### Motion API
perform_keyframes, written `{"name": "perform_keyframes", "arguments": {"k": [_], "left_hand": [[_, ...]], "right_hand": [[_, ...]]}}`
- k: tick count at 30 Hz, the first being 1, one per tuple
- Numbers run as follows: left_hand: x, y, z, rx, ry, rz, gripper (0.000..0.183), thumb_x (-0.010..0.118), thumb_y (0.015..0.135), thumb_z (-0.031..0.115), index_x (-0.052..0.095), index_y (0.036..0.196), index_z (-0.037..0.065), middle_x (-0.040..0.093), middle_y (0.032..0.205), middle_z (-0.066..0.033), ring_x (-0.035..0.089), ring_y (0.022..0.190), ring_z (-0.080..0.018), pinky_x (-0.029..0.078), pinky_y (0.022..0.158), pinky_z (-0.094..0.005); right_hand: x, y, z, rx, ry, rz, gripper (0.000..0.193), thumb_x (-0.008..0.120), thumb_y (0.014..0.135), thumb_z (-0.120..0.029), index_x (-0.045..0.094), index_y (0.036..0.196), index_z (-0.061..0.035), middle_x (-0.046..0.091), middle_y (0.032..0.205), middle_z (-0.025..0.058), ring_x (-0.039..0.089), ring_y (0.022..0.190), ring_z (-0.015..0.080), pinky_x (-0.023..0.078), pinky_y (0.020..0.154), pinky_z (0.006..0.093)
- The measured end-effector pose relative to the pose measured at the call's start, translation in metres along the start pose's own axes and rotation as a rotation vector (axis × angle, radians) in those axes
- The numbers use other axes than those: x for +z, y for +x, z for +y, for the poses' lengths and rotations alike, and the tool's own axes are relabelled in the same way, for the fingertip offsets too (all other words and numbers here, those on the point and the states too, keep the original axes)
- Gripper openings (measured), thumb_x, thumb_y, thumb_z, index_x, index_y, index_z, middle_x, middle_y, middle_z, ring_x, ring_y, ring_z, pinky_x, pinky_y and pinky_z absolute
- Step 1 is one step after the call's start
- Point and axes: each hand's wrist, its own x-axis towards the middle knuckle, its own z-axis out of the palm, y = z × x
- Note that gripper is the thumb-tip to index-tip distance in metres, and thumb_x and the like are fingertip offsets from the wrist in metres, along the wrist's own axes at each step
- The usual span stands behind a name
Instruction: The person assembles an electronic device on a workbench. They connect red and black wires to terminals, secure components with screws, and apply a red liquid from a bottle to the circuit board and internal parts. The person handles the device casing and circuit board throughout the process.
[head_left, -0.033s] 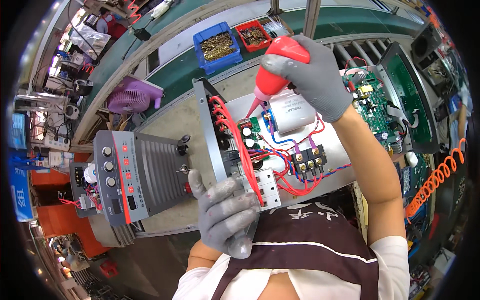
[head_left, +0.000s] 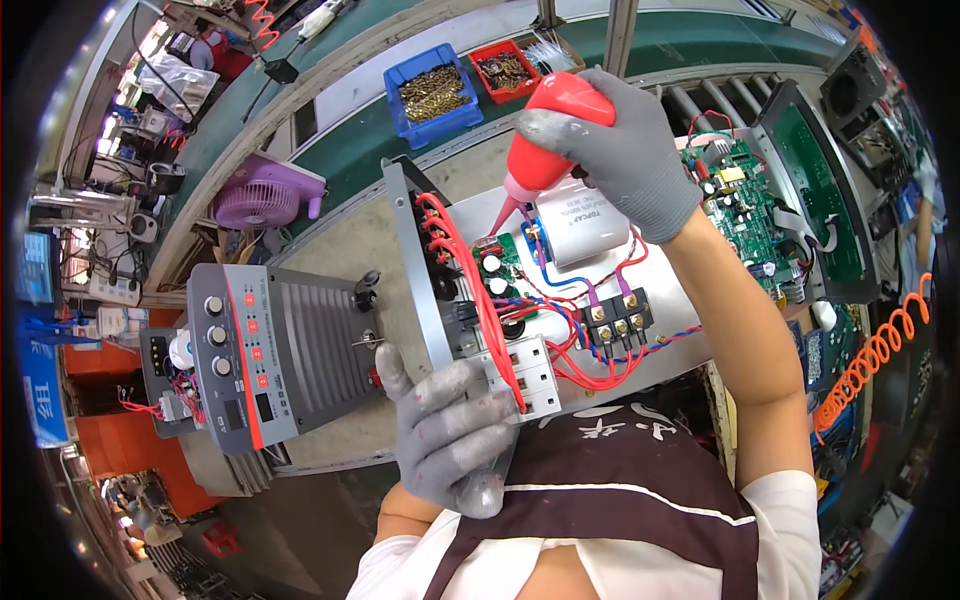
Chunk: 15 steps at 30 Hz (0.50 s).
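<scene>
My right hand (head_left: 635, 150), in a grey glove, grips a red squeeze bottle (head_left: 548, 135) tilted with its pink nozzle down. The nozzle tip is over or at a small green circuit board (head_left: 490, 265) in an opened metal chassis (head_left: 680, 355); contact cannot be made out. Beside the nozzle sits a big white cylindrical capacitor (head_left: 583, 222). My left hand (head_left: 450, 435), also gloved, is open at the chassis's near left corner, fingers stretched, next to a white circuit breaker (head_left: 532, 378) and thick red wires (head_left: 478, 280).
Left of the chassis lies a grey machine with knobs (head_left: 310, 345). Beyond are a purple fan (head_left: 262, 195), a blue tray (head_left: 432, 97) and a red tray (head_left: 503, 72) of small metal parts. On the right are a large green circuit board (head_left: 745, 205) and an orange coiled hose (head_left: 870, 365).
</scene>
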Motion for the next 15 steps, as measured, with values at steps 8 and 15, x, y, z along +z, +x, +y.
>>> {"name": "perform_keyframes", "arguments": {"k": [8, 15], "left_hand": [[0.003, 0.007, 0.009, -0.038, -0.043, -0.028, 0.026, 0.045, 0.08, 0.017, 0.064, 0.07, 0.002, 0.065, 0.069, -0.0088, 0.065, 0.071, -0.028, 0.015, 0.111, -0.0564], [0.008, 0.003, 0.009, -0.055, -0.046, 0.019, 0.027, 0.044, 0.082, 0.018, 0.063, 0.069, 0.003, 0.064, 0.068, -0.008, 0.065, 0.07, -0.0267, 0.015, 0.11, -0.0584]], "right_hand": [[-0.014, -0.014, -0.017, -0.05, -0.079, 0.041, 0.047, 0.074, 0.07, -0.045, 0.066, 0.089, -0.0024, 0.064, 0.076, 0.0095, 0.063, 0.07, 0.0192, 0.05, 0.067, 0.0328], [-0.027, -0.055, -0.032, -0.006, -0.075, 0.136, 0.045, 0.077, 0.069, -0.036, 0.061, 0.093, -0.0017, 0.065, 0.08, 0.0085, 0.063, 0.072, 0.0162, 0.051, 0.068, 0.0301]]}}
